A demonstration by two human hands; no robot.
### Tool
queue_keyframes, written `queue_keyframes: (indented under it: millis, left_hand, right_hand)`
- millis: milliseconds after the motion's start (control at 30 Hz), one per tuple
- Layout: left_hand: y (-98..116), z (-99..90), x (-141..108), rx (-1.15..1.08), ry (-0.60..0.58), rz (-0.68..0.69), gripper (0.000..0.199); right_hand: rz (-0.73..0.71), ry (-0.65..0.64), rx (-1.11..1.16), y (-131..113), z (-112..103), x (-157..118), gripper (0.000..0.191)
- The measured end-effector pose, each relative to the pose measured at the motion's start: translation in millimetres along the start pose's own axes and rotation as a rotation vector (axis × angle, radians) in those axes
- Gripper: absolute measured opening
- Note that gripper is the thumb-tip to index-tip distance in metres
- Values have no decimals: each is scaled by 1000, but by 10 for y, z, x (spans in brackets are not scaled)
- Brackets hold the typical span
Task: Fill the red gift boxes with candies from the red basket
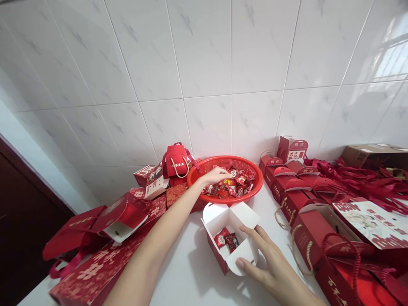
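Observation:
My left hand (218,174) reaches into a red plastic basket (259,182) of wrapped candies (229,182). Its fingers are pinched together at a red and white wrapped candy near the middle of the pile; the thumb is partly hidden. In front of the basket stands an open candy box (216,255), red outside and white inside, with its flaps spread. A couple of wrapped candies (232,242) lie on the bottom of it. My right hand (267,255) grips the box's right flap between thumb and fingers, steadying it on the white table.
Red gift boxes (287,187) with rope handles line the right side, beside a heap of dark red ribbons (366,178). A cardboard box (372,155) sits at the far right. More red boxes (117,212) are piled on the left. A tiled wall (207,63) rises behind.

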State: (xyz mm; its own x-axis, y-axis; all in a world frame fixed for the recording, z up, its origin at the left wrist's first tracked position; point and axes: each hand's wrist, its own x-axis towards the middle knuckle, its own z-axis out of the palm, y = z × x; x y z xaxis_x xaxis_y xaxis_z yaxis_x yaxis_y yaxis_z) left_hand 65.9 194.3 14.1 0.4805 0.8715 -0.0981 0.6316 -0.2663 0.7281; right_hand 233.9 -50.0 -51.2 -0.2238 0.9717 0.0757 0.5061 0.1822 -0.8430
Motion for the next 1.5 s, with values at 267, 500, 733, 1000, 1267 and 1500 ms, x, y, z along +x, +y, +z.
queue_keyframes:
  millis: [267,500,733,1000,1267,1500]
  left_hand:
    - [436,374,188,355,-375,121,40]
    - [451,480,74,392,-394,-65,22]
    - [326,434,139,461,-427,-63,14]
    - [385,367,115,767,-120,-115,38]
    - [344,347,88,682,79,52,32]
    - [277,466,145,579,-442,55,27]
  right_hand:
    - [15,-2,-20,12,5,21,61]
    - [-3,-15,10,-15,-22,-14,58]
    - [-30,-10,51,21,1,-18,60]
    - [5,-33,21,-1,1,-6,56]
    - [-23,-14,24,12,0,-14,57]
    - [-2,-26,28,-4,0,-21,60]
